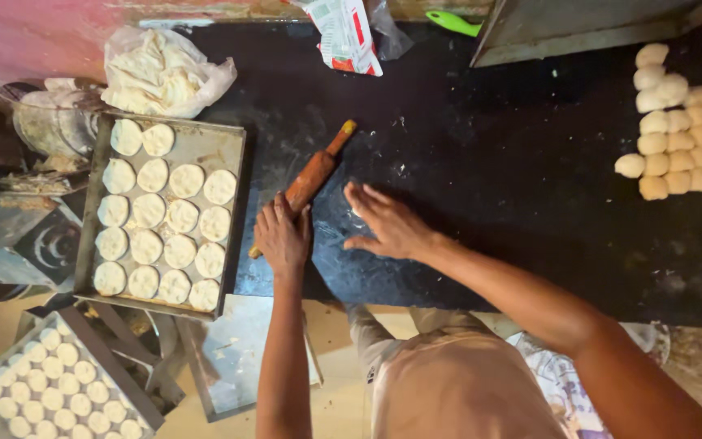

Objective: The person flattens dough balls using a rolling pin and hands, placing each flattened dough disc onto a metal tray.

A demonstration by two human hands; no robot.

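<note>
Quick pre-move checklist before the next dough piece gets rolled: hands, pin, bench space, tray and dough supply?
1. Left hand on the rolling pin: ok, it rests on the pin's near end.
2. Right hand free: ok, open and flat on the dark worktop, holding nothing.
3. Rolling space bare: ok, no dough lies between the hands.
4. Dough balls available: ok, a cluster sits at the far right, apart from both hands.
5. Room on the metal tray of flattened discs: ok, its upper right corner is bare.
6. Worktop floured: cannot tell.
</note>
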